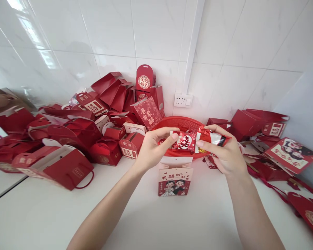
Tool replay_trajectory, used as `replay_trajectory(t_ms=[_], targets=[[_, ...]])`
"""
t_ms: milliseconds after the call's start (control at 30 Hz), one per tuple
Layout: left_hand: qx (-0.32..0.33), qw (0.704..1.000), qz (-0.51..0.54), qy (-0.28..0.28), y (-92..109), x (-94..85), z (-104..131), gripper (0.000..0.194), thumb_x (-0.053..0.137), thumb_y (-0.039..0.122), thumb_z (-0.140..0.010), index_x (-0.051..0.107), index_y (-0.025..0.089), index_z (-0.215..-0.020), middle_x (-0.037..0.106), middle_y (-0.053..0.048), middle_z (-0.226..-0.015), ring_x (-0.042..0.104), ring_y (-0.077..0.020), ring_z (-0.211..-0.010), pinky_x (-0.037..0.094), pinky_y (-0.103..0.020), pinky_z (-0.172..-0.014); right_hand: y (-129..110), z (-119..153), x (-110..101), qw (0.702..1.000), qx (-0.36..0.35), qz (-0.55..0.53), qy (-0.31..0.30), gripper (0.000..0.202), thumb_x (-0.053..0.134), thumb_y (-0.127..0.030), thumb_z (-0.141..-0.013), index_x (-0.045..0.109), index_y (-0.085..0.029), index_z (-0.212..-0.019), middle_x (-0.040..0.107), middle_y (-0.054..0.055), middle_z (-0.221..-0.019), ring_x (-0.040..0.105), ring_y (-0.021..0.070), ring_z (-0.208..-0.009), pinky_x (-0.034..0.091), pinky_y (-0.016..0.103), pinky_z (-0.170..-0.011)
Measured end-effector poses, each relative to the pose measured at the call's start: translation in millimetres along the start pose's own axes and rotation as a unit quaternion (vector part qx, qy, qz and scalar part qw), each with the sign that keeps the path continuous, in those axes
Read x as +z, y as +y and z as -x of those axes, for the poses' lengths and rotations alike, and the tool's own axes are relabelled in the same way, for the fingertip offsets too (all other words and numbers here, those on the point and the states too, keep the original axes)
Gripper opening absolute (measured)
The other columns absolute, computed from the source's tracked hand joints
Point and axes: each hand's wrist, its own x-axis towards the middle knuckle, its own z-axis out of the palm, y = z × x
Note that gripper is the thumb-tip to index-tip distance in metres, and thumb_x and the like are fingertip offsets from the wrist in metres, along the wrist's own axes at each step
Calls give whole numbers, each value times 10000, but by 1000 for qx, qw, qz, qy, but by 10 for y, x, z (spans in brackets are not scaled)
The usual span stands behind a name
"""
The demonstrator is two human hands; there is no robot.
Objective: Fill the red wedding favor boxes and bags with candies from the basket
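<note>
Between thumb and fingers, my left hand [159,144] pinches the left end of a red wrapped candy [184,141] with a white double-happiness print. My right hand [225,151] is closed around several wrapped candies [216,138] in red, white and gold wrappers, close beside the candy's right end. Below both hands a small white-and-red gift box [175,182] with a cartoon couple stands upright on the white table, its top flap raised. Just behind the hands sits a red plastic basket [178,121], its contents mostly hidden by my hands and the candies.
Many red gift boxes [105,151] and bags are heaped on the left, one large bag [59,166] nearest me. More red boxes [247,125] and a couple-print box [292,154] lie on the right. A tiled wall with a socket [183,100] rises behind.
</note>
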Motion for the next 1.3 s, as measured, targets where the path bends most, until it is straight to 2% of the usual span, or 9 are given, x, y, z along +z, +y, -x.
replay_trajectory(t_ms=[67, 167, 300, 500, 633, 933, 1100, 1200, 1300], targets=[[7, 1000, -10, -28, 28, -93, -18, 270, 706, 340, -884, 700, 171, -1094, 746, -69, -937, 687, -205, -908, 536, -308, -813, -22, -1, -61, 998, -28, 64, -4, 348, 910, -311, -650, 705, -251, -924, 710, -18, -794, 651, 172, -681, 524, 301, -633], [41, 985, -101, -133, 130, -289, -36, 103, 706, 246, -862, 722, 176, -936, 742, -100, -1108, 680, -234, -1064, 529, -343, -927, -94, 10, -107, 984, -68, 158, -40, 247, 857, -293, -708, 703, -240, -894, 708, -10, -810, 633, 161, -635, 492, 282, -567], [36, 936, -215, -276, 231, -496, -36, 122, 648, 182, -881, 770, 183, -879, 748, -82, -1096, 697, -187, -942, 540, -286, -822, -152, 53, -37, 966, -120, 208, -94, 130, 773, -244, -788, 668, -235, -865, 699, -21, -778, 658, 160, -666, 521, 275, -616], [-4, 897, -271, -350, 198, -525, -47, 239, 578, 118, -898, 799, 182, -964, 774, -69, -1061, 717, -176, -931, 524, -249, -808, -78, 107, 39, 922, -191, 307, -138, 113, 668, -162, -874, 648, -243, -948, 729, -9, -922, 680, 147, -788, 532, 245, -738], [-37, 883, -288, -369, 193, -473, -48, 199, 620, 198, -915, 798, 181, -1002, 789, -63, -1026, 720, -193, -939, 514, -255, -816, -45, 107, 25, 901, -216, 345, -152, 179, 629, -117, -878, 637, -253, -995, 741, -13, -974, 688, 143, -819, 520, 227, -753], [-37, 897, -314, -309, 101, -410, -34, 105, 704, 236, -832, 776, 185, -890, 791, -39, -900, 716, -187, -799, 499, -259, -727, 22, 104, 135, 894, -165, 367, -198, 217, 589, -92, -855, 639, -258, -985, 748, 3, -976, 695, 183, -829, 522, 280, -726], [-46, 890, -331, -311, 115, -423, -22, 154, 718, 253, -821, 771, 187, -950, 787, -48, -962, 719, -202, -844, 490, -261, -732, 13, 103, 186, 949, -138, 257, -116, 118, 718, -251, -850, 664, -255, -955, 747, 23, -948, 713, 214, -857, 565, 344, -794], [-38, 887, -339, -312, 114, -435, -22, 163, 702, 253, -832, 766, 181, -964, 777, -55, -958, 707, -203, -828, 485, -263, -723, 0, 83, 214, 996, -30, 47, -68, 181, 752, -385, -846, 642, -255, -906, 748, 18, -855, 748, 236, -801, 607, 396, -763], [-12, 887, -335, -318, 120, -420, -31, 172, 679, 269, -862, 757, 184, -990, 753, -63, -1001, 689, -195, -833, 482, -263, -729, 18, 58, 250, 991, 60, -121, -22, 244, 775, -435, -810, 623, -258, -882, 757, 18, -822, 768, 265, -800, 632, 444, -754]])
